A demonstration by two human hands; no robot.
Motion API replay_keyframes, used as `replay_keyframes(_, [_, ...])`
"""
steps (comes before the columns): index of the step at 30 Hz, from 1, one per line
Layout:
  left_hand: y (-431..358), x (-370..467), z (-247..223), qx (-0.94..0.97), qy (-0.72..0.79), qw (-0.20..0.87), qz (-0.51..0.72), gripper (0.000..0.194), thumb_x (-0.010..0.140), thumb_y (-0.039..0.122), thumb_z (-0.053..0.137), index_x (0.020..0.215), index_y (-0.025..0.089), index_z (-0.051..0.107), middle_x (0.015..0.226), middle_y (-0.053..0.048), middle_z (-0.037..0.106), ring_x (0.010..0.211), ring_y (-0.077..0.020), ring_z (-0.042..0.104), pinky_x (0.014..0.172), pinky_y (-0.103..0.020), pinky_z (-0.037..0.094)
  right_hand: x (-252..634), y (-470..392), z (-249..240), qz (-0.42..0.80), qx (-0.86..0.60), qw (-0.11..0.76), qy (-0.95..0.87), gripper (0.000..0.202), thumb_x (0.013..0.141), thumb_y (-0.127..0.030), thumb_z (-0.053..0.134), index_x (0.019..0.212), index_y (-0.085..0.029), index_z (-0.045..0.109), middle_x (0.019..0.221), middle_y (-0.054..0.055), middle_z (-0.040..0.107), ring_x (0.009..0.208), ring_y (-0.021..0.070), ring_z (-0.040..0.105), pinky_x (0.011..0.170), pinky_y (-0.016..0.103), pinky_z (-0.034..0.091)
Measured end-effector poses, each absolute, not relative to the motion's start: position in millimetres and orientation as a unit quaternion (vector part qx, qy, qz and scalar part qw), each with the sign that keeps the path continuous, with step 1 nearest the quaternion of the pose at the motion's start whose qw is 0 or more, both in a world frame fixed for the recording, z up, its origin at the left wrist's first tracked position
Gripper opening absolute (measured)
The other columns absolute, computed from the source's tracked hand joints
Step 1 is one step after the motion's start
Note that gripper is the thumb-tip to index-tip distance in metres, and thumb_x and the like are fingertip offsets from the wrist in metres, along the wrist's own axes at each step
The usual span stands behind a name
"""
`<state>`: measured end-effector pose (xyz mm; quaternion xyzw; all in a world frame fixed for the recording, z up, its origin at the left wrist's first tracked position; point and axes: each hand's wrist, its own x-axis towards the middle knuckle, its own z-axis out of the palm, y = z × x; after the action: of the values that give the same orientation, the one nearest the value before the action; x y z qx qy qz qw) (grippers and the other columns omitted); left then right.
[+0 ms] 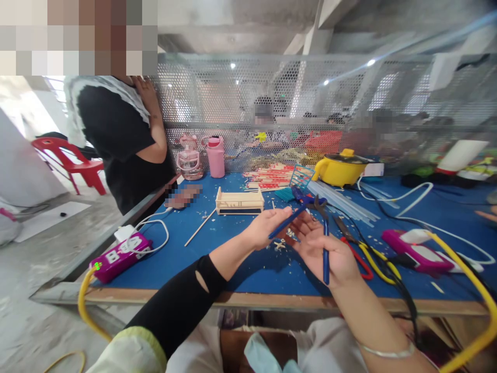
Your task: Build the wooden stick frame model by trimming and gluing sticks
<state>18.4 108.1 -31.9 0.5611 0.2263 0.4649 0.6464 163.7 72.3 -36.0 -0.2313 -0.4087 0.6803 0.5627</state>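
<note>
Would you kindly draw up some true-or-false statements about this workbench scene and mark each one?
1. The blue-handled pliers have one handle crossing the view of the right hand. True.
2. The pliers' handles are pressed together. False: they are spread apart.
3. A pink tumbler stands left of the yellow pot. True.
4. The black sleeve is on the right arm. False: it is on the left arm.

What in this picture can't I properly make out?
All in the head view:
Part of the right hand: behind the pliers.
Standing person: head covered by coloured squares.
People opposite: blurred behind the metal mesh.
Another person's hand, far right: cut off by the picture's edge.
</note>
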Motion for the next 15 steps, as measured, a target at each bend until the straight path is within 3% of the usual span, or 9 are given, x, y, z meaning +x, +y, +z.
replay_keyframes(3, [106.3, 19.9, -29.4, 0.516, 0.208, 0.677, 0.481, 0.049, 0.075, 0.056, 0.06, 0.054, 0.017, 0.04, 0.043, 0.007, 0.036, 0.041, -0.0045, 0.031, 0.045, -0.021, 0.025, 157.3, 77.8, -35.1, 0.632, -0.303, 0.591, -0.399, 0.035, 0.059, -0.012, 0.063, 0.092, -0.026, 0.063, 0.094, 0.001, 0.07, 0.103, 0.0235, 0.061, 0.086, 0.041, 0.051])
replay_keyframes(6, [104.2, 19.6, -24.6, 0.479, 0.189, 0.713, 0.475, 0.047, 0.075, 0.052, 0.062, 0.056, 0.017, 0.039, 0.046, 0.008, 0.035, 0.042, -0.0041, 0.031, 0.045, -0.02, 0.024, 151.7, 84.1, -36.5, 0.528, -0.398, 0.625, -0.416, 0.021, 0.068, -0.032, 0.07, 0.085, -0.024, 0.061, 0.085, 0.002, 0.068, 0.085, 0.022, 0.065, 0.074, 0.036, 0.052])
replay_keyframes(9, [101.1, 17.8, -19.3, 0.474, 0.195, 0.722, 0.465, 0.045, 0.076, 0.052, 0.061, 0.058, 0.017, 0.04, 0.046, 0.008, 0.035, 0.042, -0.004, 0.03, 0.044, -0.019, 0.024, 150.1, 91.5, -40.8, 0.416, -0.448, 0.633, -0.475, 0.027, 0.076, -0.048, 0.063, 0.084, -0.023, 0.059, 0.084, 0.004, 0.067, 0.079, 0.0204, 0.063, 0.069, 0.033, 0.051])
replay_keyframes(15, [97.5, 24.2, -29.8, 0.517, 0.291, 0.683, 0.426, 0.045, 0.077, 0.052, 0.06, 0.057, 0.016, 0.043, 0.046, 0.007, 0.038, 0.04, -0.004, 0.032, 0.042, -0.02, 0.025, 149.5, 103.4, -36.9, 0.336, -0.434, 0.604, -0.578, 0.027, 0.081, -0.05, 0.058, 0.083, -0.023, 0.058, 0.077, 0.0, 0.064, 0.071, 0.016, 0.061, 0.068, 0.029, 0.05])
